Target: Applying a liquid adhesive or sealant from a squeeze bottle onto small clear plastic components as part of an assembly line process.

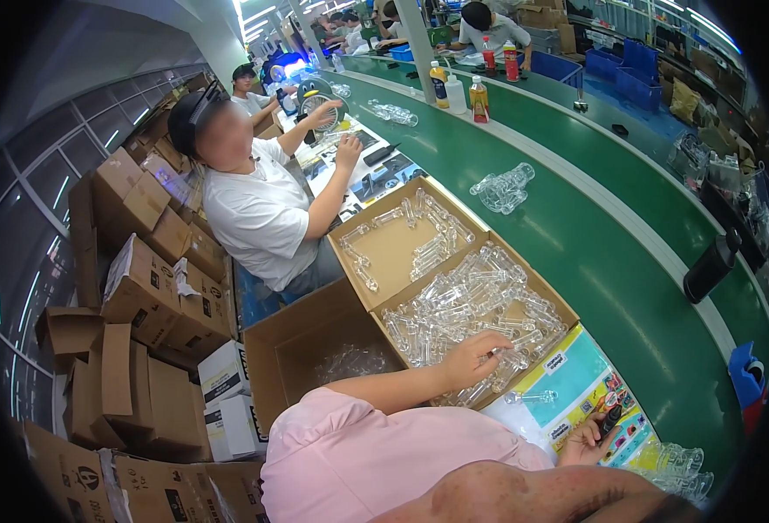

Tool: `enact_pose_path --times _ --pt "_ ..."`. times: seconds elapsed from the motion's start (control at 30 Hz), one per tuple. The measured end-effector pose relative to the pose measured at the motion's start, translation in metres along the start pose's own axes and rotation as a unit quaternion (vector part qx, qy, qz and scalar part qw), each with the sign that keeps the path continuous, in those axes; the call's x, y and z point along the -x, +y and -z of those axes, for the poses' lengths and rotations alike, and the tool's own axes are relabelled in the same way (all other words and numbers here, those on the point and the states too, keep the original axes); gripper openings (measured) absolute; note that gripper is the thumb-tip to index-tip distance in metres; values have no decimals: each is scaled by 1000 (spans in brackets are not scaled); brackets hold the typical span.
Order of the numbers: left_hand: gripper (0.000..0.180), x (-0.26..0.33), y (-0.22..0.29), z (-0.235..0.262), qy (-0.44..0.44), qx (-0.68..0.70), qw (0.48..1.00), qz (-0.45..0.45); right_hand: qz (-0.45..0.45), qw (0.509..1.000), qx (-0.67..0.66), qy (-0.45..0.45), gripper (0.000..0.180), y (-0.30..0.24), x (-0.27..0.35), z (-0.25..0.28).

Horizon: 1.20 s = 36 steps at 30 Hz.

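My left hand [472, 361] reaches over a shallow cardboard box [569, 307] heaped with clear plastic tube-shaped parts [463, 301]. Its fingers are pinched together at the end of a clear plastic tube [527, 339] among the pile. Down at the right, my right hand [585, 441] is wrapped round a small black bottle [610, 419], held tilted above a colourful printed sheet [575, 376]. On that sheet, between my hands, lies a single clear part [533, 397]. More clear pieces [677, 464] lie just beyond my right forearm.
A second shallow box [371, 240] with fewer clear parts adjoins the pile. Beside me is a deep carton [289, 357]. A green conveyor [576, 253] runs along the bench, carrying a clear bundle [503, 188]. A co-worker [258, 209] in white sits farther along; a black bottle [712, 266] stands right.
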<state>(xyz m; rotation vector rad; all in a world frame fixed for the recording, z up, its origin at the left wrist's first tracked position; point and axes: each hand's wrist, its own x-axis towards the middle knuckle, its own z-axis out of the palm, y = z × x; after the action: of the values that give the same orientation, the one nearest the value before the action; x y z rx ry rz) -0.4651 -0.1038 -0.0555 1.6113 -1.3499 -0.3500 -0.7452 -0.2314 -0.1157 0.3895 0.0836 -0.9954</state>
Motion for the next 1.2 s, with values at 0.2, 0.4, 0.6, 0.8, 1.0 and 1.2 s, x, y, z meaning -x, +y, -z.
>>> enact_pose_path --times 0.2,0.4,0.6,0.8,1.0,1.2 --pt "24 4 -2 -2 12 -5 1000 -17 -17 1000 21 -2 43 -3 -1 1" --pt "24 4 2 1 24 33 998 -46 -30 999 -13 3 47 15 8 -21" --pt "26 4 8 2 11 40 996 -73 -1 1000 6 -27 45 21 6 -24" --pt "28 3 9 5 -11 24 997 -74 -99 963 152 -200 45 -13 -31 -2" --pt "31 3 8 7 -9 9 996 -93 -211 885 240 -339 46 -29 -40 10" --pt "25 12 9 6 -36 64 996 50 -92 968 137 -191 48 -16 -29 -2"
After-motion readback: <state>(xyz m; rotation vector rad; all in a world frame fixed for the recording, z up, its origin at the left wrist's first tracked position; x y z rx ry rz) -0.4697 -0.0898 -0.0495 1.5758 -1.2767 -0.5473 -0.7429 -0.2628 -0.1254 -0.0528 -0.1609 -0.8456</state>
